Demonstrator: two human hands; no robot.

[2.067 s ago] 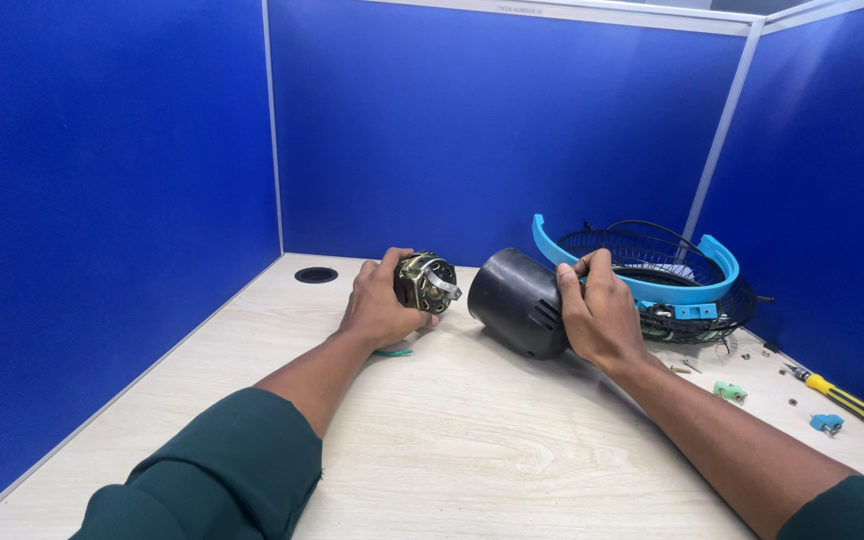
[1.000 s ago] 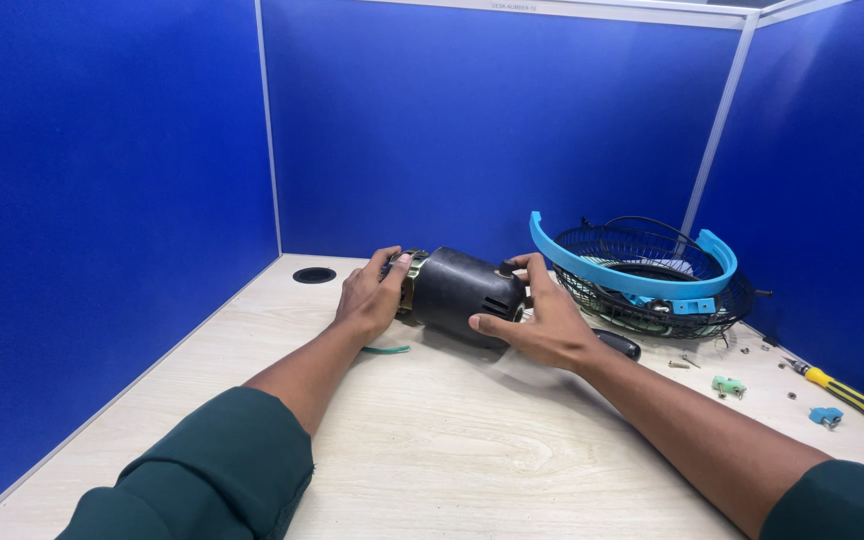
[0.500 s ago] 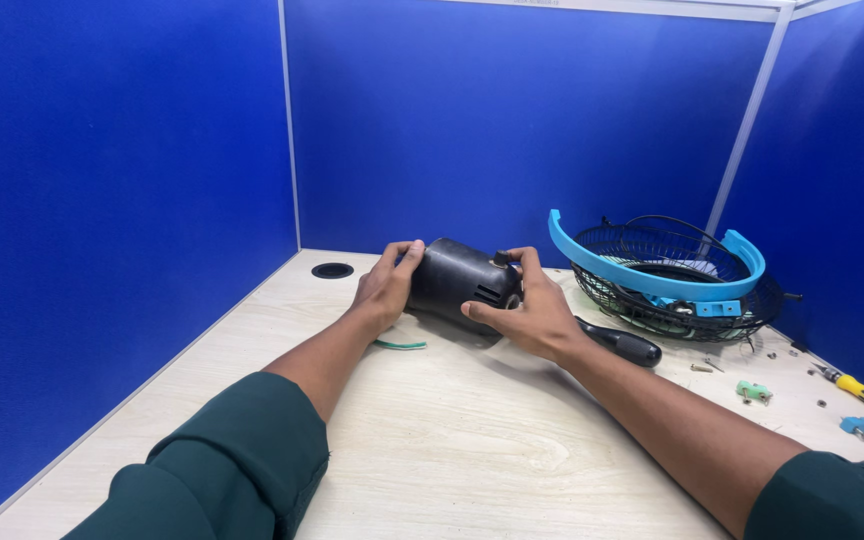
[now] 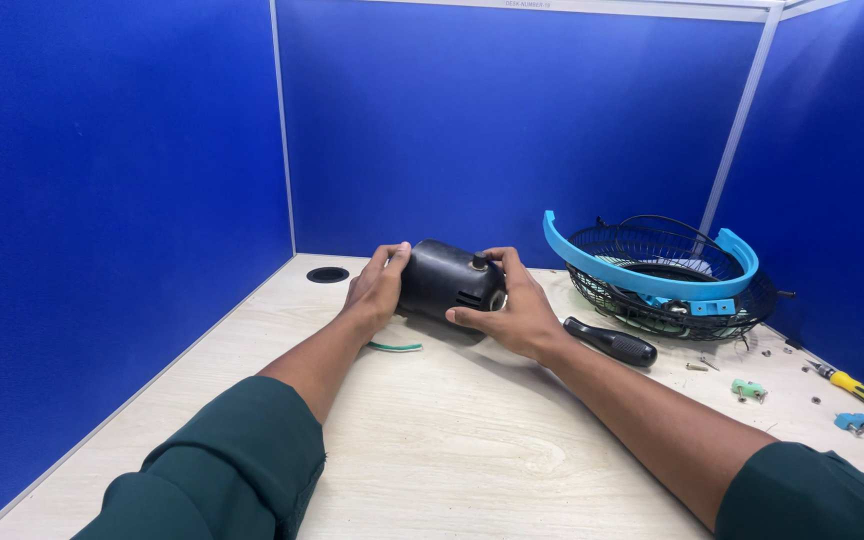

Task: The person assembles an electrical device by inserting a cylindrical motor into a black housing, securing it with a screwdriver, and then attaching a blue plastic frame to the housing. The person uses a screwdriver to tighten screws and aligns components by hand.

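Lying on the pale wooden counter [image 4: 452,440], near its back edge, a black motor housing [image 4: 447,280] is gripped from both sides. At its left end the left hand [image 4: 377,290] is curled, a green wire [image 4: 395,347] just below it. The right hand [image 4: 512,310] is wrapped around its right end (thumb underneath). Further right are seen a black-handled tool [image 4: 612,343], a wire fan guard [image 4: 667,275] with a blue ring, and a yellow screwdriver [image 4: 857,388].

Small white label [image 4: 527,4] atop back partition [image 4: 512,120]
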